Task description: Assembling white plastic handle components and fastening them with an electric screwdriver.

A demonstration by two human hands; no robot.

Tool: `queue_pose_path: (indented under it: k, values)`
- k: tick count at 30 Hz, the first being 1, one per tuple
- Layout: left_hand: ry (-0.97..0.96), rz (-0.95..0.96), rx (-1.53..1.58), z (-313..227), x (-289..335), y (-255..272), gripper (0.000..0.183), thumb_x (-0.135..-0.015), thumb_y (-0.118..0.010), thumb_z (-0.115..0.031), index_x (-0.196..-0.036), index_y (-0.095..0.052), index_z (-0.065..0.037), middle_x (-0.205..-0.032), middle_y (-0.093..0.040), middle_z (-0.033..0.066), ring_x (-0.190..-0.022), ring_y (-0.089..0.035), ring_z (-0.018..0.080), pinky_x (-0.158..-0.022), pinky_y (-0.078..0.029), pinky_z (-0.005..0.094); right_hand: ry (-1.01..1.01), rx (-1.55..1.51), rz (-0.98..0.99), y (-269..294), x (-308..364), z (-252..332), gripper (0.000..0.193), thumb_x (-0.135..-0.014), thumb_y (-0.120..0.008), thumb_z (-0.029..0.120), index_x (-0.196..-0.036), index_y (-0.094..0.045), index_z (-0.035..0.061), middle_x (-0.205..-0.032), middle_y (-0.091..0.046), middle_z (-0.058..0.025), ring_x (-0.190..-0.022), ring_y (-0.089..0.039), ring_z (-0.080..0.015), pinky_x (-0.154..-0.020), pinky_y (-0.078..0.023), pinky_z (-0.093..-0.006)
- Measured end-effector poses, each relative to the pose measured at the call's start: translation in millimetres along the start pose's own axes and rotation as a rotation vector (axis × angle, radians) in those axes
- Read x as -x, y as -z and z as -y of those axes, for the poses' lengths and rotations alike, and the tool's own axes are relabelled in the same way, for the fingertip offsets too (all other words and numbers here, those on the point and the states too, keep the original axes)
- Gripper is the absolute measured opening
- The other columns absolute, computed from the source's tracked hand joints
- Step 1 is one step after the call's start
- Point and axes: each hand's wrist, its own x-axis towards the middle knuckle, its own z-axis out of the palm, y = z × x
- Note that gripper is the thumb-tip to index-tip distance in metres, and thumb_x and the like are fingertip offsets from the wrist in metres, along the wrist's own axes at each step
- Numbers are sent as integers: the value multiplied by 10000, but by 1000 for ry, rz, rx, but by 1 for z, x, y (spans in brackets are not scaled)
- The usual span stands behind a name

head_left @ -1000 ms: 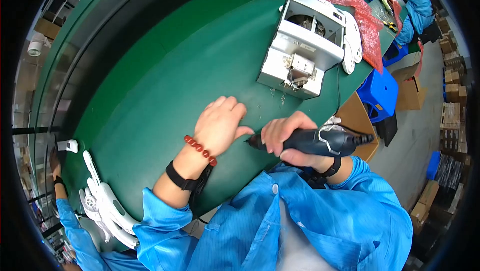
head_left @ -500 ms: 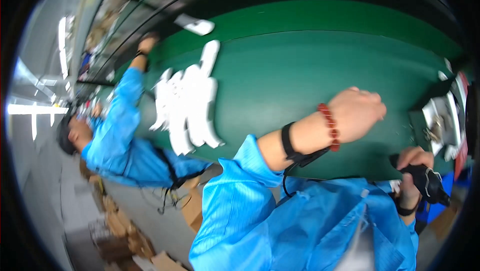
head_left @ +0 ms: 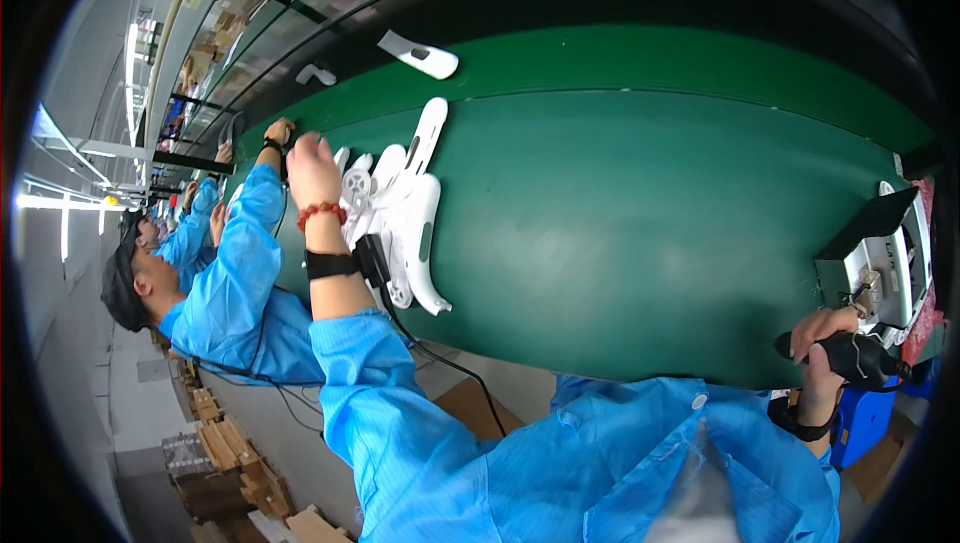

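Reaching far out to the left, the left hand (head_left: pixel 312 165) hovers with fingers spread over a stack of white plastic shells (head_left: pixel 400 208) on the green table (head_left: pixel 640 193), while the right hand (head_left: pixel 822 335) grips a black electric screwdriver (head_left: pixel 850 355) at the table's near edge.

Bright blue smock sleeves (head_left: pixel 400 423) cover both arms; the left wrist wears a red bead bracelet (head_left: pixel 320 212) and a black band (head_left: pixel 332 265).

Plastic shells (head_left: pixel 405 205) left, fixture (head_left: pixel 885 268) right
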Motion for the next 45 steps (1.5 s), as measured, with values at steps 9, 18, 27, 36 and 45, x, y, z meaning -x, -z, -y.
queue_pose_path:
  k: [9,18,27,36,45]
  values:
    - [-513,546,-416,-202,-74,-111,392,-841,-599,-124,-1228,-569,-172,-1237,-588,83,-1172,-551,302,-964,-464,412,6,-28,-111,8,16,13,332,-822,-727,197,-922,-437,70,-682,-557,-79,-581,-551,-184,-564,-463,-307]
    - [-605,430,5,-277,-42,-92,500,-733,-636,-33,-1222,-533,-55,-1150,-576,187,-1025,-583,413,-862,-494,451,-103,-129,13,40,19,14,198,-787,-728,51,-870,-550,25,-798,-630,-95,-705,-621,-184,-603,-493,-299]
    - [-1027,825,363,-366,168,124,454,-668,-771,-140,-1100,-641,-89,-971,-621,96,-790,-648,287,-660,-525,388,519,-191,-116,97,-12,95,207,-919,-571,246,-947,-438,89,-683,-557,-64,-477,-482,-143,-507,-430,-314]
    - [-792,748,349,-377,242,89,471,-698,-766,-205,-1137,-646,-81,-911,-653,91,-830,-629,284,-759,-476,411,474,-60,-174,106,-31,68,134,-905,-550,117,-963,-456,43,-630,-545,-113,-483,-484,-153,-480,-434,-312]
    - [-734,548,649,-329,245,65,415,-808,-575,-35,-1223,-597,-17,-1138,-581,149,-995,-535,317,-906,-391,416,446,-148,-196,109,-29,64,116,-897,-520,97,-979,-451,51,-636,-557,-122,-491,-492,-155,-500,-446,-324]
